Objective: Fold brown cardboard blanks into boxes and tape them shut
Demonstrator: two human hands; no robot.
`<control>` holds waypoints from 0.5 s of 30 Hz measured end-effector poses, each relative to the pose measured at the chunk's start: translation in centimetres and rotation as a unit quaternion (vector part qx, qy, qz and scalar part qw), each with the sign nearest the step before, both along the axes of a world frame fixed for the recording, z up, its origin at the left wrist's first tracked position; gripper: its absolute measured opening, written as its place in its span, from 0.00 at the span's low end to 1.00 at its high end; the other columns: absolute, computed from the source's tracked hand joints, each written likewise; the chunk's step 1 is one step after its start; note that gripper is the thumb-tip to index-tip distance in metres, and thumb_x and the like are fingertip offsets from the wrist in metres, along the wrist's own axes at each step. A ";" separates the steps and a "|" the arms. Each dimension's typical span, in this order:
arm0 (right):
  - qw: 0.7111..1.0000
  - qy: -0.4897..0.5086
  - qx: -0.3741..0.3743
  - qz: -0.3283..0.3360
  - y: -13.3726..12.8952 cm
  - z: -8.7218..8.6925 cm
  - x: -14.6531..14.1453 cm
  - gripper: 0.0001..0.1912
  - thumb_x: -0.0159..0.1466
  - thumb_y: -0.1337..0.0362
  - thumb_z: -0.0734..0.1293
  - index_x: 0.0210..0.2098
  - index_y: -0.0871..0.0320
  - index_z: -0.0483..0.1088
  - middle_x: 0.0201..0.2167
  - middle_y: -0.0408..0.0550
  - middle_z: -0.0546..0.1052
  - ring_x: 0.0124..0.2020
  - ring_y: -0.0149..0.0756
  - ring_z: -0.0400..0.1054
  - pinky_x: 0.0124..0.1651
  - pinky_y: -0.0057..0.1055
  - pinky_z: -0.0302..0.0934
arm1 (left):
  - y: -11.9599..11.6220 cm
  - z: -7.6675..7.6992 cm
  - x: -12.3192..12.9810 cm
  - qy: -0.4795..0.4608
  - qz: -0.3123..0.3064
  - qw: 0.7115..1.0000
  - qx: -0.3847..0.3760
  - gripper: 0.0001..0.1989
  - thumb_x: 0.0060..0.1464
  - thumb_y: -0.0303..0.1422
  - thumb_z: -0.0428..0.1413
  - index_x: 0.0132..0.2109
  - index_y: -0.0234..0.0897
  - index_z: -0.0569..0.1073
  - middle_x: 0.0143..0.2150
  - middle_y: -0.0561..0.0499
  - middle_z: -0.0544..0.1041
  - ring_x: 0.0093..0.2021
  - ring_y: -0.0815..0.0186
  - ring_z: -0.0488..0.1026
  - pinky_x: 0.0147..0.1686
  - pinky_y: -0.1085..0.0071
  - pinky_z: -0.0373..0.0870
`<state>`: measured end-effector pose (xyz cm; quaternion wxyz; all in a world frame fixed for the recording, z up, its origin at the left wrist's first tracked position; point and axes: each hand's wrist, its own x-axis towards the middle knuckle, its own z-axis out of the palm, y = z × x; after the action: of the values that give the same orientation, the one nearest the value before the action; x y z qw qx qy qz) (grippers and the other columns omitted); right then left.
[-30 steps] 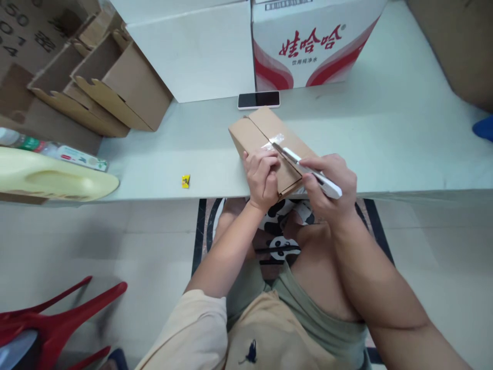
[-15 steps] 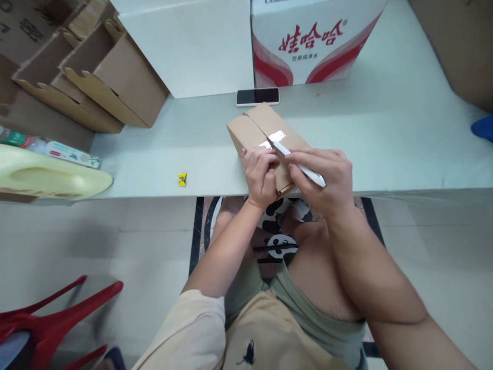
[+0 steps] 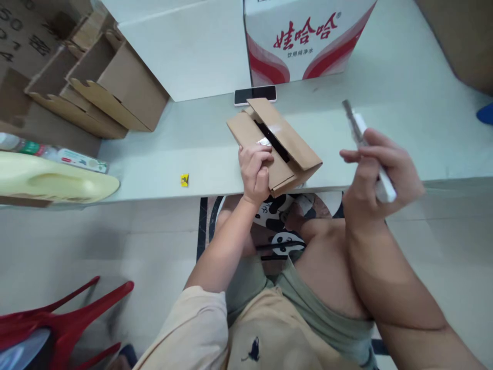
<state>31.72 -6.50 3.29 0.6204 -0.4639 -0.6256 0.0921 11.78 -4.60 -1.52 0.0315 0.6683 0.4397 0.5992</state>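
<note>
A small brown cardboard box (image 3: 288,133) lies slanted at the table's front edge. Its top flaps are parted along the middle seam, and the slit between them is dark. A piece of shiny tape clings to the near flap. My left hand (image 3: 256,172) is closed on the box's left front side, fingers curled over the flap. Off to the right, above the table edge, my right hand (image 3: 381,174) grips a white utility knife (image 3: 360,128) with its blade out and pointing away. The knife is clear of the box. What is inside the box cannot be made out.
Behind the box lie a phone (image 3: 254,95), a white carton (image 3: 185,56) and a red-and-white water carton (image 3: 304,46). At left stand open cardboard boxes (image 3: 127,82) and a pale yellow bottle (image 3: 57,177). A small yellow packet (image 3: 185,180) rests nearby. A red stool (image 3: 65,324) is on the floor.
My right hand has moved right with the knife, away from the box. The box's top seam has opened and its far flap has lifted. My left hand stays on the box.
</note>
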 end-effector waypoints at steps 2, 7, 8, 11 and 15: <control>0.999 -0.041 0.013 -0.033 1.5 -1.0 0.5 0.10 0.67 0.62 0.63 0.42 0.56 0.75 0.52 0.52 0.79 0.54 0.45 0.75 0.56 0.48 0.71 | -0.2 -0.1 -0.7 -0.007 -0.016 1.000 0.002 0.13 0.65 0.39 0.44 0.39 0.41 0.70 0.46 0.47 0.77 0.52 0.57 0.71 0.62 0.54 0.60; 0.939 -0.170 -0.297 0.040 5.2 -4.3 -0.2 0.19 0.63 0.59 0.66 0.49 0.63 0.75 0.66 0.65 0.67 0.67 0.55 0.63 0.69 0.55 0.57 | -1.4 -1.2 -4.0 -0.085 -0.041 0.995 -0.028 0.11 0.62 0.40 0.49 0.39 0.41 0.72 0.47 0.47 0.75 0.54 0.57 0.69 0.58 0.60 0.65; 0.917 -0.182 -0.351 0.063 5.7 -4.9 -0.5 0.20 0.64 0.58 0.65 0.49 0.64 0.75 0.68 0.65 0.65 0.68 0.56 0.61 0.70 0.56 0.54 | -1.7 -1.6 -4.9 -0.123 -0.033 0.991 -0.051 0.11 0.60 0.42 0.52 0.38 0.40 0.72 0.48 0.47 0.74 0.55 0.57 0.70 0.58 0.60 0.65; 0.882 -0.181 -0.418 0.119 6.6 -5.8 -1.7 0.23 0.69 0.53 0.59 0.48 0.63 0.77 0.69 0.62 0.64 0.73 0.57 0.52 0.74 0.59 0.44 | -2.4 -3.0 -7.1 -0.234 -0.005 0.965 -0.120 0.17 0.54 0.50 0.58 0.39 0.41 0.73 0.48 0.48 0.74 0.54 0.58 0.71 0.58 0.63 0.67; 0.896 -0.068 -0.371 0.233 6.2 -5.4 -2.9 0.28 0.69 0.43 0.55 0.45 0.56 0.77 0.56 0.54 0.77 0.68 0.55 0.60 0.75 0.58 0.42 | -3.3 -4.5 -9.0 -0.341 -0.034 0.921 -0.188 0.33 0.51 0.65 0.51 0.46 0.42 0.75 0.50 0.45 0.77 0.58 0.56 0.73 0.61 0.61 0.67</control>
<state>28.83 -0.27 -2.07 0.3197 -0.5064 -0.6769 0.4279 2.83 -7.93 -5.97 0.3249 0.4202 0.4838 0.6956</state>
